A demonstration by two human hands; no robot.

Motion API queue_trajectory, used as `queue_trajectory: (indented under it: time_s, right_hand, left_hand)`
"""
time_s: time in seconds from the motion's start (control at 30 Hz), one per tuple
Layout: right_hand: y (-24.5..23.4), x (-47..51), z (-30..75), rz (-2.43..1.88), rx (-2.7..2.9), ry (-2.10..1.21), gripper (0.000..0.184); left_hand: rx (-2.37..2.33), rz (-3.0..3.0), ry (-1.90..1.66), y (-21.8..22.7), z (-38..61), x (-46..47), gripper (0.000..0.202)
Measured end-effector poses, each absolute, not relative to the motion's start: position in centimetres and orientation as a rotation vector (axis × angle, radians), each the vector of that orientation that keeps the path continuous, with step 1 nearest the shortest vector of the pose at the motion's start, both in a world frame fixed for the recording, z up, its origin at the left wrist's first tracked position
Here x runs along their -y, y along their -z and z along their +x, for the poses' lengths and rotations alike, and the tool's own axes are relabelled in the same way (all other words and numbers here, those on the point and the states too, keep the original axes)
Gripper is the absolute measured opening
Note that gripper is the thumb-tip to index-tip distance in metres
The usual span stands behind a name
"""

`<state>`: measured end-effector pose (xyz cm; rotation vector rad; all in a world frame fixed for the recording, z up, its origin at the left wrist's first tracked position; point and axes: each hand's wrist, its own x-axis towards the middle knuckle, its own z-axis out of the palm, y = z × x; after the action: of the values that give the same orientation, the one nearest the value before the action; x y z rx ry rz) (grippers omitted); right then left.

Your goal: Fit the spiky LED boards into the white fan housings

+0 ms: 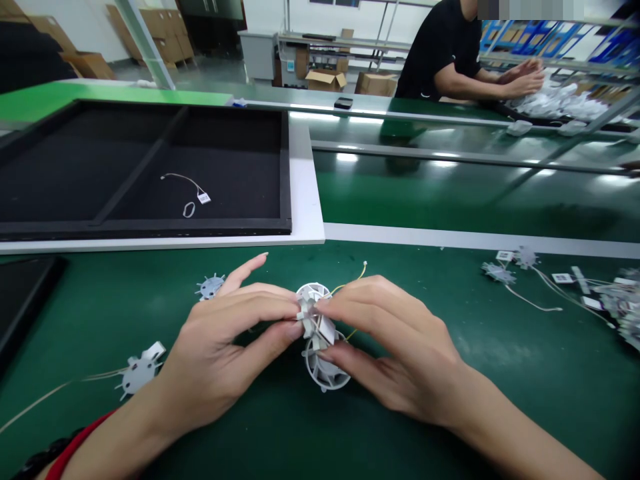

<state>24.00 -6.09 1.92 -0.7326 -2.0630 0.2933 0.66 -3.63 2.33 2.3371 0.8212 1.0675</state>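
My left hand (225, 347) pinches the edge of a white toothed disc (307, 323) between thumb and fingers, its little finger raised. My right hand (400, 347) closes on the disc's other side, where a small white block (327, 330) with wires shows. Below the fingers is a round white spoked housing (327, 377), and a second round white rim (313, 289) shows just behind. Whether the disc touches them, I cannot tell. A thin yellow wire (357, 275) sticks out past my right fingers. Beyond my left hand lies a loose grey toothed disc (210, 287).
Near my left forearm lies another toothed disc (139, 375) with a trailing wire. Several wired discs (627, 303) are heaped at the right. A black divided tray (290, 167) stands behind on the left, with a wired tag inside. Across the bench, a co-worker (440, 53) handles white parts.
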Motion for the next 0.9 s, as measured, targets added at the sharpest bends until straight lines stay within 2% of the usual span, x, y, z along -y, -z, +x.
queue_trajectory:
  time_s: [0.17,0.33,0.8,0.9]
  right_hand:
    - [-1.74,6.2,23.93,-0.714,2.048,-0.314,0.019]
    - [-1.62,6.31,23.66,-0.724,2.038,-0.307,0.013]
    - [-1.93,6.23,23.59,-0.702,2.006,-0.295,0.013]
    - [-2.13,6.3,23.53,-0.708,1.991,-0.326,0.019]
  left_hand:
    - [-0.829,2.382,-1.065,-2.12,0.61,3.65,0.014]
    - [-0.853,2.417,-1.083,-1.84,0.65,3.6,0.011]
    - [-0.847,2.128,-0.982,-2.72,0.7,3.72,0.014]
    - [-0.836,2.077,-0.932,-2.72,0.74,3.57,0.018]
